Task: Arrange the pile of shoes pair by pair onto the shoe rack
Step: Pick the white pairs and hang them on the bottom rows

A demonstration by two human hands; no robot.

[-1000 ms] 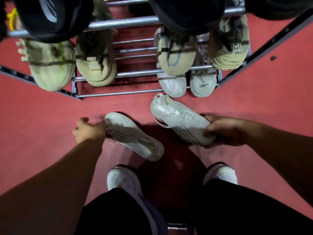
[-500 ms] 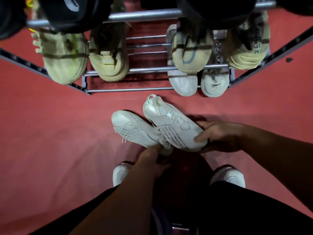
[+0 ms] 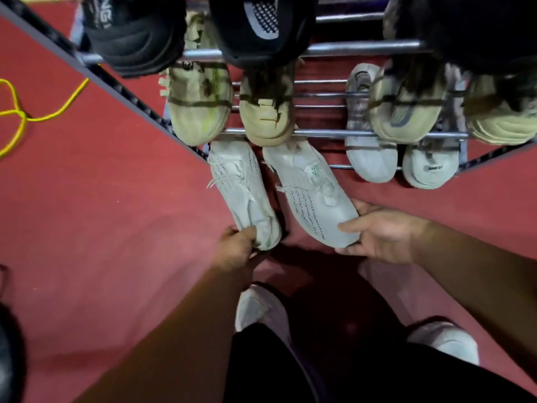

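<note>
Two white knit sneakers lie side by side with their far ends at the lowest rail of the metal shoe rack (image 3: 316, 133). My left hand (image 3: 236, 248) grips the near end of the left white sneaker (image 3: 238, 187). My right hand (image 3: 380, 232) holds the near end of the right white sneaker (image 3: 311, 187), which has a green logo. Both shoes reach under the beige pair on the shelf above.
A beige pair (image 3: 200, 103) and a second beige pair (image 3: 406, 109) fill the middle shelf. A white pair (image 3: 372, 158) sits at the lowest shelf's right. Black shoes (image 3: 136, 33) are on top. A yellow cord (image 3: 17, 114) lies on the red floor, left. My own white shoes (image 3: 261, 309) stand below.
Both hands have pushed the two white sneakers forward from the floor to the rack's lowest shelf, and turned them parallel. The camera has swung to the right and nearer the rack.
</note>
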